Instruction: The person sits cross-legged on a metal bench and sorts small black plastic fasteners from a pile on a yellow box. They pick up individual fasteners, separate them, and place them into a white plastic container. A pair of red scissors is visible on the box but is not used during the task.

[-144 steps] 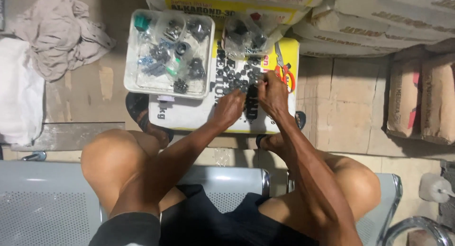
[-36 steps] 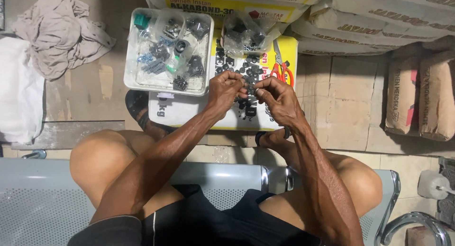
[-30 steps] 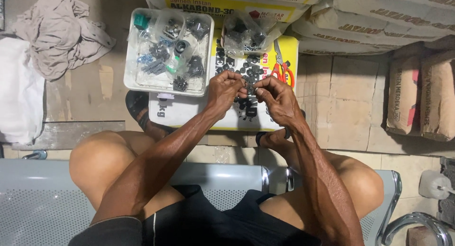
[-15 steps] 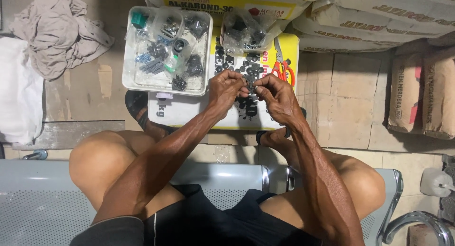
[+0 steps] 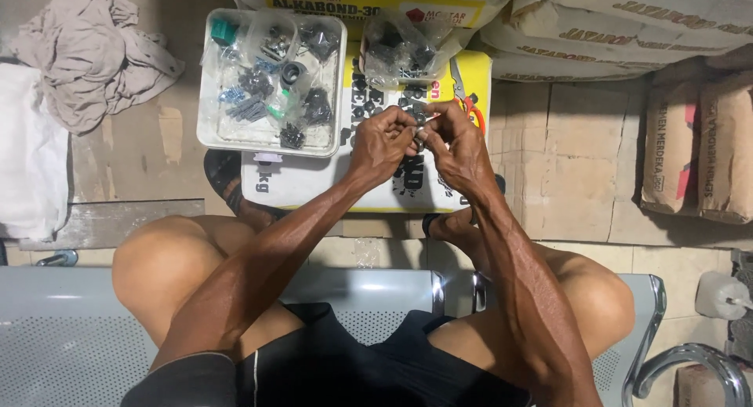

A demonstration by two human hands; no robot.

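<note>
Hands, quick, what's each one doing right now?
Left hand: fingers pinched shut on a small dark part.
Right hand: fingers closed on the same part.

Both bare forearms reach up from the lower frame and converge just above centre. The left hand (image 5: 382, 143) curls its fingers inward, fingertips pinched. The right hand (image 5: 457, 144) faces it, fingertips meeting the left's, thumb and forefinger closed together.

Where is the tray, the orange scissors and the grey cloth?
tray (image 5: 205, 78), head view, left rim
scissors (image 5: 474, 109), head view, orange handle
cloth (image 5: 86, 62), head view, middle of the crumpled heap
</note>
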